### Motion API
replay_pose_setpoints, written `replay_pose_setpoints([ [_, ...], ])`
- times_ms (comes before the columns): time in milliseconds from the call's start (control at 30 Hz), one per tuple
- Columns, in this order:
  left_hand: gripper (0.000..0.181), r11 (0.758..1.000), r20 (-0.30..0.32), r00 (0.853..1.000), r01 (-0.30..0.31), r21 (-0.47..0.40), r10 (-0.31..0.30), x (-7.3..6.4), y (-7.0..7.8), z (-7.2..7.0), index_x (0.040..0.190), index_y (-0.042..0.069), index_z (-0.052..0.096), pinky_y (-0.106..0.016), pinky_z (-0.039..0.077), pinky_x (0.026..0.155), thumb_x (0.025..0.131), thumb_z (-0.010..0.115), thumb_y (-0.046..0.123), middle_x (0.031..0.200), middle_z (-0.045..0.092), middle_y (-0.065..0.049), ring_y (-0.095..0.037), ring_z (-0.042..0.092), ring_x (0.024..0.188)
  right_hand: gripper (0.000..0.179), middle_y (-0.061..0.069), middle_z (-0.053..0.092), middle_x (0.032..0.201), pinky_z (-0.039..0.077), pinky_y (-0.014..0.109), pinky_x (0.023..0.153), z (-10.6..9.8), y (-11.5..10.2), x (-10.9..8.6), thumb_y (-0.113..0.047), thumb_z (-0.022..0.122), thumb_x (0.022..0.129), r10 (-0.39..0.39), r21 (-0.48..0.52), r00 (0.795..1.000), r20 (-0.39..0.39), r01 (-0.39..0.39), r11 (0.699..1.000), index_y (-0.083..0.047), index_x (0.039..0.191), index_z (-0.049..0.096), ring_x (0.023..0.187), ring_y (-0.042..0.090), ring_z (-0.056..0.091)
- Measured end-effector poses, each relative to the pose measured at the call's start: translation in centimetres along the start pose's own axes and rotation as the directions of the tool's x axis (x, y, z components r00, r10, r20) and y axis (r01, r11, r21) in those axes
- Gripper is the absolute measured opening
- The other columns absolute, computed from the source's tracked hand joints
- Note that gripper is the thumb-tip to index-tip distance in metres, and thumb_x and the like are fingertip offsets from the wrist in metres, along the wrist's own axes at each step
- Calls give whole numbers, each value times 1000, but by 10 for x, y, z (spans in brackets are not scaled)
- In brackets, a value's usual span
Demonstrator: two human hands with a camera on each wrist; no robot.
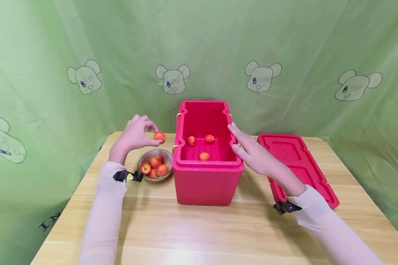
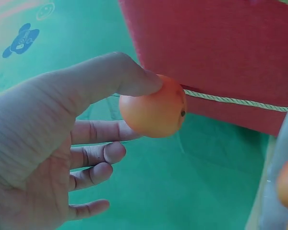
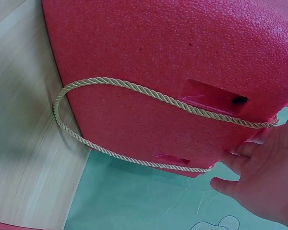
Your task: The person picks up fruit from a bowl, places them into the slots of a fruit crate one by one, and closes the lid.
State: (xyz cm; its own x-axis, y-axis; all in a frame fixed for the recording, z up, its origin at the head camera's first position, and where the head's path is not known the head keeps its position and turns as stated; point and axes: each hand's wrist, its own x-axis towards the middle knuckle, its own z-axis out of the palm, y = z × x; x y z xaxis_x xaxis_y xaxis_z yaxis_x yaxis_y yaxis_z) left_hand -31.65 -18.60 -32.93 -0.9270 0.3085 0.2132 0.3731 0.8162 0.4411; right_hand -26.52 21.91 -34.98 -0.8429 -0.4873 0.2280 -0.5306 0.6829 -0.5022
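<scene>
Between thumb and forefinger my left hand (image 1: 135, 135) pinches a small orange-red fruit (image 2: 153, 109), like an apricot or small apple. It is held in the air above a patterned bowl (image 1: 141, 160) that holds several similar fruits (image 1: 155, 162). Right of the bowl stands an open red foam box (image 1: 208, 186) with three such fruits (image 1: 209, 138) on its inner floor. My right hand (image 1: 253, 152) rests on the box's right rim with its fingers extended. In the right wrist view, a twisted cord (image 3: 168, 99) loops along the box's side near that hand.
A red lid (image 1: 302, 167) lies flat on the wooden table (image 1: 185, 228), right of the box. Behind the table hangs a green curtain (image 1: 212, 33) printed with bear heads. Each wrist carries a small black camera.
</scene>
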Motion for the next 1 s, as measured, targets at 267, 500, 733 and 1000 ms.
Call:
replay_pose_setpoints([
  [267,39,999,-36,998,-41,35,42,17,23,-22,99,13,72,-50,33,101,74,86,39,107,58,-9,-29,41,112,69,0,9,173,25,63,120,-1,0,-4,-35,49,106,10,-32,1000,5,-10,999,-25,164,15,159,31,15],
  [500,38,995,-56,994,-87,49,89,34,49,-36,101,14,71,-49,33,105,76,84,39,109,57,-6,-28,40,116,70,4,15,172,15,60,125,-9,-3,1,-44,49,104,-12,-129,1000,16,14,992,-22,164,19,159,27,15],
  [733,35,991,-63,990,-127,39,129,45,69,-36,100,15,70,-48,31,106,76,84,37,109,56,-8,-27,39,115,71,2,22,170,15,58,125,-18,-5,6,-46,56,100,-3,-165,999,33,8,986,-24,162,28,158,26,21],
  [1000,36,989,-66,987,-145,1,145,51,82,-27,102,14,70,-48,33,106,77,83,37,113,57,-8,-25,39,118,71,1,25,169,15,58,125,-25,0,10,-49,60,98,7,-135,998,69,2,991,-29,160,32,157,25,23],
])
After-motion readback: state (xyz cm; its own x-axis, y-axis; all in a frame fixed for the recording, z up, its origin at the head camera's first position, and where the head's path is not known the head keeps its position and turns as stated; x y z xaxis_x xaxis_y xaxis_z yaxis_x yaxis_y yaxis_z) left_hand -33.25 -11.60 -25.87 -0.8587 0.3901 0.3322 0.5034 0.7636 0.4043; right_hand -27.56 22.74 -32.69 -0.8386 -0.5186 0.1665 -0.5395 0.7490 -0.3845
